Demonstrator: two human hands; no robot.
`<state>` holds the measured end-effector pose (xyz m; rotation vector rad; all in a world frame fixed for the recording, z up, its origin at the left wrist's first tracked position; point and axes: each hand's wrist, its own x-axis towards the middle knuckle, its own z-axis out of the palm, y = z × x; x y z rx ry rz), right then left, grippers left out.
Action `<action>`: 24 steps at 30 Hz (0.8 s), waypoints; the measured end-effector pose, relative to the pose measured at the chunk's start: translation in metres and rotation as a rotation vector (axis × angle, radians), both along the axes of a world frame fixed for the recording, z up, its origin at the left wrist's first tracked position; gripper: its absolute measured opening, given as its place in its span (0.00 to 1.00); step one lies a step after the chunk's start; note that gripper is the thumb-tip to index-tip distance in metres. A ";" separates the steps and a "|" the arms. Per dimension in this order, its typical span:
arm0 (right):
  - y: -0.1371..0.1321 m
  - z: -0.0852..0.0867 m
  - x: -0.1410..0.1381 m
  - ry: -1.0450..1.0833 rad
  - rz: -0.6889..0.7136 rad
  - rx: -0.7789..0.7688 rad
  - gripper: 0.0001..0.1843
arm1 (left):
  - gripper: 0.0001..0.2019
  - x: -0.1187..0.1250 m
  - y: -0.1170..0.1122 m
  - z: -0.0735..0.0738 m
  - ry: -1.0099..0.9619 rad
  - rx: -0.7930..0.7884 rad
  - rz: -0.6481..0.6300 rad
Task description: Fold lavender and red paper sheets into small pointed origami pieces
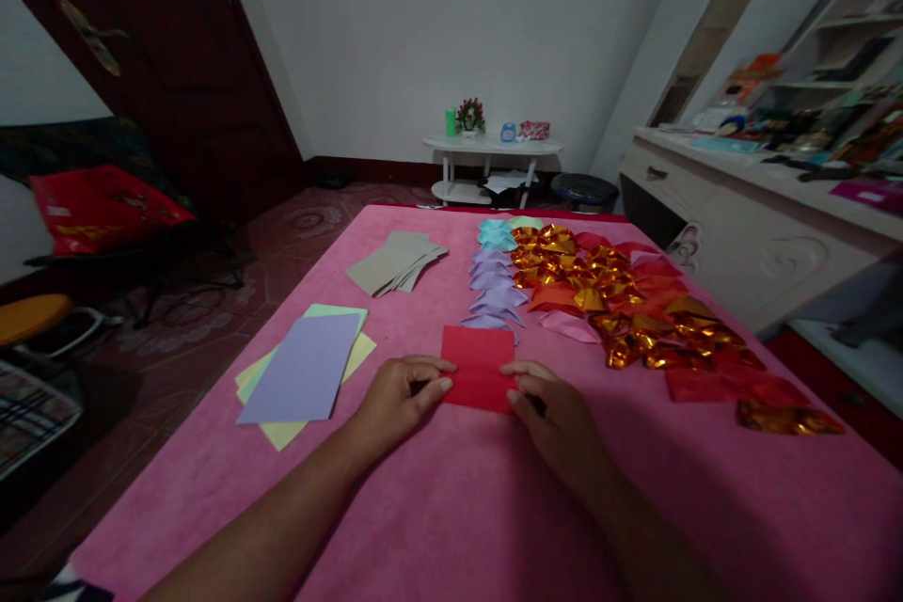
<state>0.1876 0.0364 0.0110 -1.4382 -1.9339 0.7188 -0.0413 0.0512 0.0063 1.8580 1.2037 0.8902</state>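
Observation:
A folded red paper (477,365) lies on the pink table cloth (451,499) straight in front of me. My left hand (396,398) pinches its left edge, fingers curled. Its right edge is pinched by my right hand (546,409), fingers also curled. Just beyond the red paper runs a row of folded purple shapes (494,292) and light blue ones (496,235). A folded pink piece (568,326) lies to the right of them.
A stack of purple, green and yellow sheets (305,369) lies to the left, grey sheets (396,263) farther back. Several gold and red folded foil pieces (635,310) spread over the right side. A white cabinet (748,226) stands right, a small white table (490,160) by the far wall.

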 end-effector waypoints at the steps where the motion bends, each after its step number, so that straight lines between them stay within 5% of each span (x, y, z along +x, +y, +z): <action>1: -0.001 0.000 0.000 -0.003 -0.004 0.005 0.13 | 0.14 0.000 0.000 -0.001 -0.017 -0.010 0.016; 5: -0.003 -0.001 -0.001 -0.017 -0.039 0.010 0.10 | 0.05 -0.002 0.001 -0.007 -0.046 -0.017 0.008; 12: -0.005 -0.003 -0.003 -0.027 -0.090 0.002 0.11 | 0.05 -0.008 0.003 -0.007 -0.085 -0.033 -0.053; 24: -0.004 -0.003 -0.015 -0.234 -0.235 0.023 0.09 | 0.09 0.003 0.003 -0.007 0.006 0.018 0.111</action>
